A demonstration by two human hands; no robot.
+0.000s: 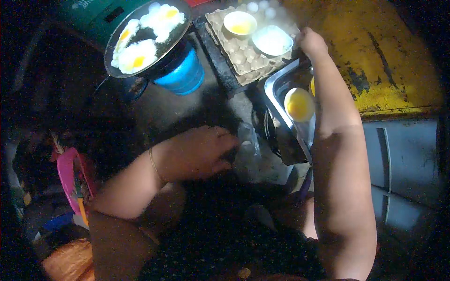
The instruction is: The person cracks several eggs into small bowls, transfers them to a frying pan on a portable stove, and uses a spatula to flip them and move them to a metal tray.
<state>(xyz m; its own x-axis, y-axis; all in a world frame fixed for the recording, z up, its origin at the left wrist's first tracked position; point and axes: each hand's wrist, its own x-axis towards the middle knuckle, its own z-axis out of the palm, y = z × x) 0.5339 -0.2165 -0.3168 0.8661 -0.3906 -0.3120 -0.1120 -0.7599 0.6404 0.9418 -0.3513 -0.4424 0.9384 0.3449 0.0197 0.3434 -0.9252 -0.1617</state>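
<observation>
My left hand (200, 152), with a thin bangle at the wrist, hovers over the dark floor with its fingers partly curled; nothing clear shows in it. My right hand (311, 41) is at the right edge of the stacked egg cartons (240, 58); what its fingers touch is hard to see. On the cartons are a bowl with egg yolk (240, 25), a white bowl (272, 40) in bright glare and several whole eggs (262, 7). Another bowl with yolk (299, 105) sits in a metal tray (276, 93) below. Eggs (137, 59) lie in oil in a wide pan (163, 52).
A blue bucket-like stove (184, 75) stands under the pan. A worn yellow surface (386, 59) lies at the upper right, above a grey panel (413, 154). A pink plastic item (68, 179) and an orange cloth or bag (70, 260) are at the left.
</observation>
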